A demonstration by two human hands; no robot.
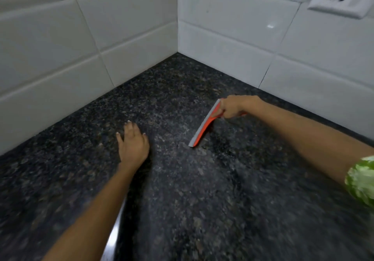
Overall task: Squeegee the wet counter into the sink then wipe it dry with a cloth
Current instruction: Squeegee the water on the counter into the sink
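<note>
Right hand [232,106] grips squeegee [204,126], blade diagonal on counter [202,189]; left hand [132,143] flat.

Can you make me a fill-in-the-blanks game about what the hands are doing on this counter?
1. The right hand holds an orange and grey ____.
2. The left hand lies open and flat on the dark speckled ____.
3. The walls behind the corner are covered in white ____.
4. High on the right wall is a white electric ____.

Missing words: squeegee; counter; tiles; socket
</note>
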